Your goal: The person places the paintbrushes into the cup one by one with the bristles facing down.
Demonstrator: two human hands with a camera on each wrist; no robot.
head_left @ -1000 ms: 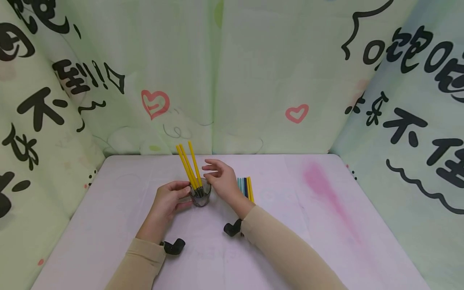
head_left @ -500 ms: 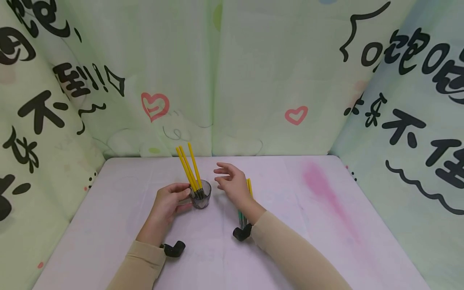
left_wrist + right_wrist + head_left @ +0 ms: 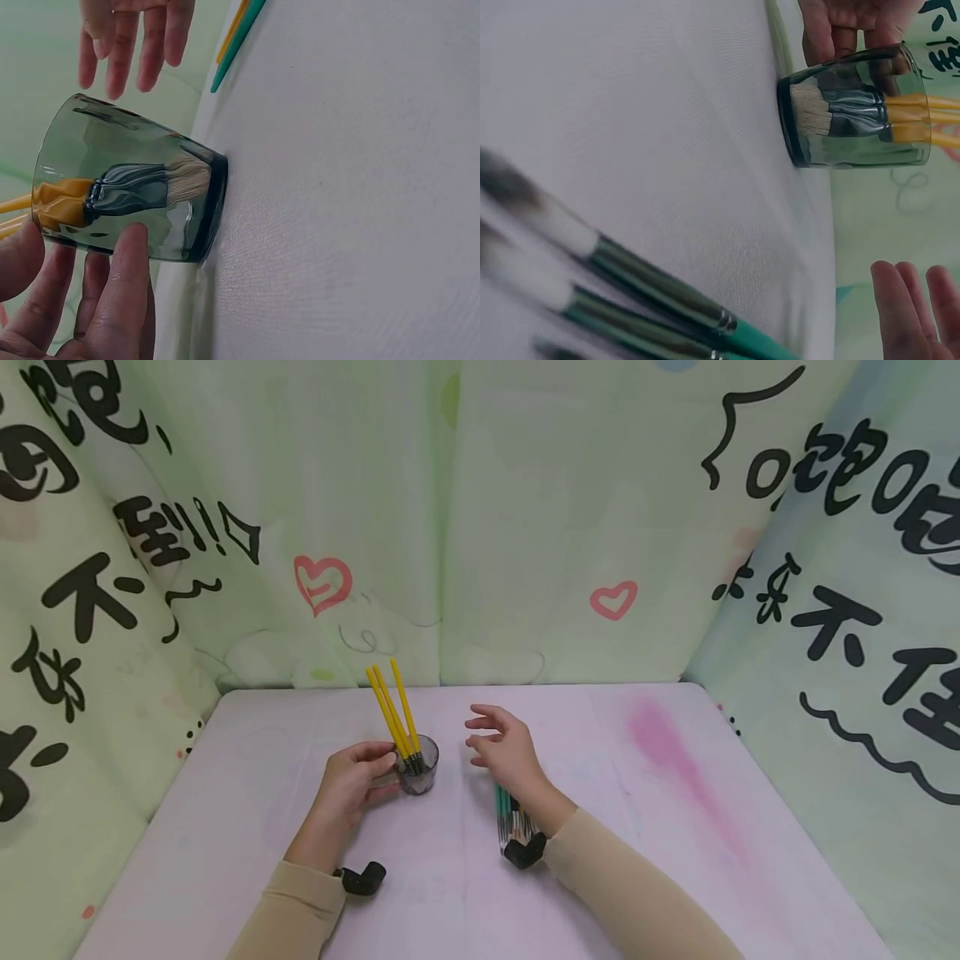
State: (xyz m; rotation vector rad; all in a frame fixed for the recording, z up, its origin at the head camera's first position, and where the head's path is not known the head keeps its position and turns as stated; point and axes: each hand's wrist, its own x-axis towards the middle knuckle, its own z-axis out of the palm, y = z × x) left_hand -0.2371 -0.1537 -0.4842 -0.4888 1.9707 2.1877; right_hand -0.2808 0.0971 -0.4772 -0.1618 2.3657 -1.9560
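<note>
My left hand (image 3: 356, 777) holds a small smoky clear glass (image 3: 428, 768) upright on the table, thumb near the rim and fingers along its side. Three yellow-handled paintbrushes (image 3: 405, 710) lean in it, pale bristles down at its bottom, as the left wrist view shows at the glass wall (image 3: 139, 139). My right hand (image 3: 513, 752) hovers to the right of the glass, fingers extended and nothing in them. Under its wrist lies a row of paintbrushes (image 3: 503, 818), partly hidden by the hand and forearm. Green-handled ones (image 3: 656, 289) show close up in the right wrist view.
The pale pinkish table (image 3: 600, 827) has a pink smear (image 3: 667, 735) on its right side. Printed curtains (image 3: 525, 510) with hearts and black lettering stand around the back and sides. Black cameras are strapped to both wrists, one (image 3: 363, 878) on the left.
My right hand has drawn away from the glass, moving right and slightly toward me, over the lying paintbrushes. The left hand, the glass and its yellow paintbrushes stay in place.
</note>
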